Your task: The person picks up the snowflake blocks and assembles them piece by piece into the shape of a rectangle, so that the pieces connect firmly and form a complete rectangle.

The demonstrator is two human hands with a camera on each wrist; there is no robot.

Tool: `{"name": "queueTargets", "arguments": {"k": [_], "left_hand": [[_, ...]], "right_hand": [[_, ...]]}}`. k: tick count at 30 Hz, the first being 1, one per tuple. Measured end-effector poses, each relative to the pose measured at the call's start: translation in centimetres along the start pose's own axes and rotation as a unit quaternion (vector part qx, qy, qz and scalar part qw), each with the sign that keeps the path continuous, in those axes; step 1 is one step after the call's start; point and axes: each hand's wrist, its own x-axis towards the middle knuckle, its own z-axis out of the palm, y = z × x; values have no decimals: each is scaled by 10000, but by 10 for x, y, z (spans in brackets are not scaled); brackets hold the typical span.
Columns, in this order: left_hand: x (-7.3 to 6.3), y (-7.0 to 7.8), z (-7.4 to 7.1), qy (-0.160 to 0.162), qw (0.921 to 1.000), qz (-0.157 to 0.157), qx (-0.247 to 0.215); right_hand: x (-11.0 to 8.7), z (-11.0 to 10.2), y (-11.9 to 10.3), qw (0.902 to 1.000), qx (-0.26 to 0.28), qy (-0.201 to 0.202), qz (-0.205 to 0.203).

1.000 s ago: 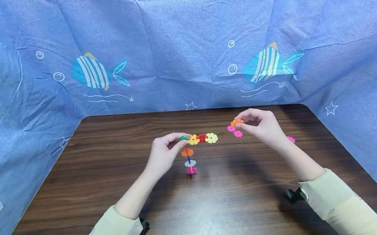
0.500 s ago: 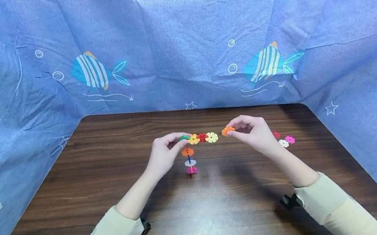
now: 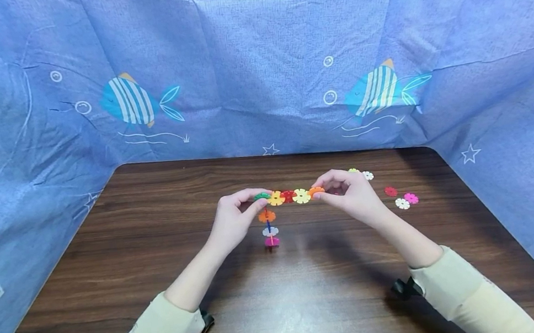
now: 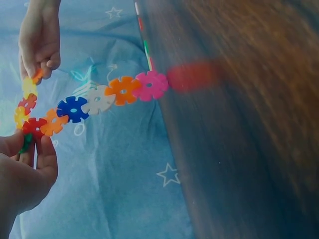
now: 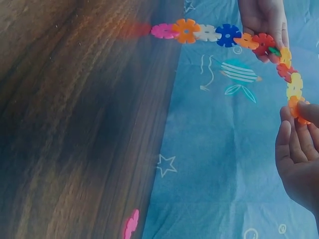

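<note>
Notched plastic snowflake discs are joined into an L-shaped chain. Its upright column stands on the table, with a pink disc [image 3: 272, 241], white disc [image 3: 270, 231], blue disc [image 4: 73, 110] and orange disc [image 3: 267, 216] among its pieces. From the top a row runs right: yellow-orange disc [image 3: 276, 198], red disc [image 3: 288, 196], pale yellow disc [image 3: 302, 196]. My left hand [image 3: 234, 217] pinches the green disc [image 3: 261, 195] at the corner. My right hand [image 3: 353, 195] pinches another orange disc [image 3: 317, 189] at the pale yellow disc's outer edge; fingers hide whether they interlock.
Loose discs lie right of the chain on the brown wooden table [image 3: 156, 241]: a red one [image 3: 390, 191], a pink one [image 3: 411, 198], white ones [image 3: 403, 203] and a yellow-green one [image 3: 353, 171]. A blue fish-print cloth [image 3: 253, 51] hangs behind the table.
My right hand has moved left with the orange disc, from above the loose discs to the row's right end. My left hand keeps its pinch on the green disc, almost still.
</note>
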Motion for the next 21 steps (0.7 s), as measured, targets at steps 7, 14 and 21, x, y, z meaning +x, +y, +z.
{"name": "queueTargets", "arguments": {"k": [7, 14, 21], "left_hand": [[2, -9, 1, -290, 9995, 48, -138], [3, -2, 5, -475, 9984, -98, -306], [9, -3, 13, -408, 9988, -173, -210]], "right_hand": [[-1, 1, -1, 10000, -7, 69, -39], [-2, 2, -2, 9999, -44, 135, -11], [-2, 5, -6, 9999, -93, 82, 60]]}}
